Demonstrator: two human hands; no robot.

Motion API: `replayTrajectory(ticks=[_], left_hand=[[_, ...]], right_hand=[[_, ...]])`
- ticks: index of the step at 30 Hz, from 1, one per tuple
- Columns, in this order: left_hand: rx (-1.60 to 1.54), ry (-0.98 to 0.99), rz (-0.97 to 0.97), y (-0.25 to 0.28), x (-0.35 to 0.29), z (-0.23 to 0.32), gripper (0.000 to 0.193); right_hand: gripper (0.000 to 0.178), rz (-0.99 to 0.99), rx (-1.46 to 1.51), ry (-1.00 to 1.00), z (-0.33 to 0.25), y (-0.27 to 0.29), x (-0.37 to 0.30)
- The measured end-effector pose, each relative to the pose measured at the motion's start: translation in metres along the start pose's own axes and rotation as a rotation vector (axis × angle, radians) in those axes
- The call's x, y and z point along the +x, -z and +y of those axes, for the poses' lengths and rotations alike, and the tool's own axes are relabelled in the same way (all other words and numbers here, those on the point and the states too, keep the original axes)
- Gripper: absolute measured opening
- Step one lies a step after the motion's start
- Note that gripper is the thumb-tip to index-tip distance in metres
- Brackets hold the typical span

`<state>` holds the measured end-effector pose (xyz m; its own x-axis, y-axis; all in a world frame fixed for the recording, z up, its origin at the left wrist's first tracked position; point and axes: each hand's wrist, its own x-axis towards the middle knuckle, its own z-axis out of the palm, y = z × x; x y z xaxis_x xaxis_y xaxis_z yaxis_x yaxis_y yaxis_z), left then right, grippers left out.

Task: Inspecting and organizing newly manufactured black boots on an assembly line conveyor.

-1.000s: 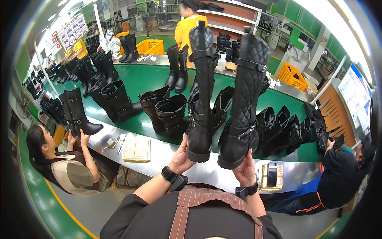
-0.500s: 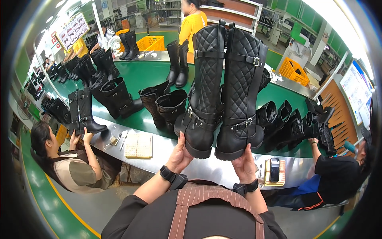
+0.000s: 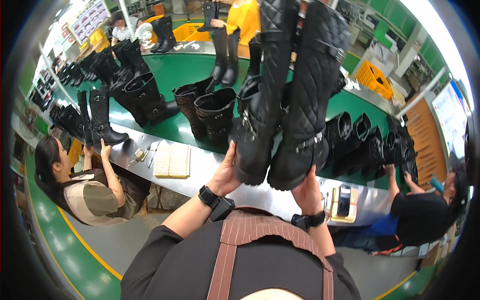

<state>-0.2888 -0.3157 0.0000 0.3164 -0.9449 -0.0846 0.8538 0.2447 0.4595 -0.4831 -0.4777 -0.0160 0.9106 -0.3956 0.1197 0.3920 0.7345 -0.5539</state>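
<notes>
A pair of tall black quilted boots with buckled straps is held upright above the bench's near metal edge. My left hand [image 3: 226,174] grips the left boot [image 3: 272,85] low down at its foot. The foot of the right boot [image 3: 315,90] is in my right hand [image 3: 307,194]. Both toes point toward me, and the shafts rise to the top of the picture, where their upper ends are cut off. The fingers under the soles are partly hidden.
More black boots stand on the green bench, including a pair [image 3: 215,115] left of mine and several [image 3: 355,142] to the right. A paper pad [image 3: 172,161] and a phone [image 3: 345,201] lie on the metal edge [image 3: 240,192]. Co-workers flank me, each handling boots.
The boots in my hands have tilted and turned slightly, their tops now leaving the picture. Across the bench, a person in yellow now holds up a boot. The view has shifted a little.
</notes>
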Motion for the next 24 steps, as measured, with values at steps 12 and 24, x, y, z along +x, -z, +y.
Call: replayTrajectory(ticks=[12, 24], left_hand=[[-0.59, 0.51, -0.286, 0.041, 0.026, 0.003, 0.04], [0.403, 0.533, 0.113, 0.104, 0.03, 0.005, 0.054]], right_hand=[[0.073, 0.001, -0.922, 0.448, -0.1, -0.035, -0.007], [0.042, 0.333, -0.593, 0.27, -0.085, -0.059, 0.029]])
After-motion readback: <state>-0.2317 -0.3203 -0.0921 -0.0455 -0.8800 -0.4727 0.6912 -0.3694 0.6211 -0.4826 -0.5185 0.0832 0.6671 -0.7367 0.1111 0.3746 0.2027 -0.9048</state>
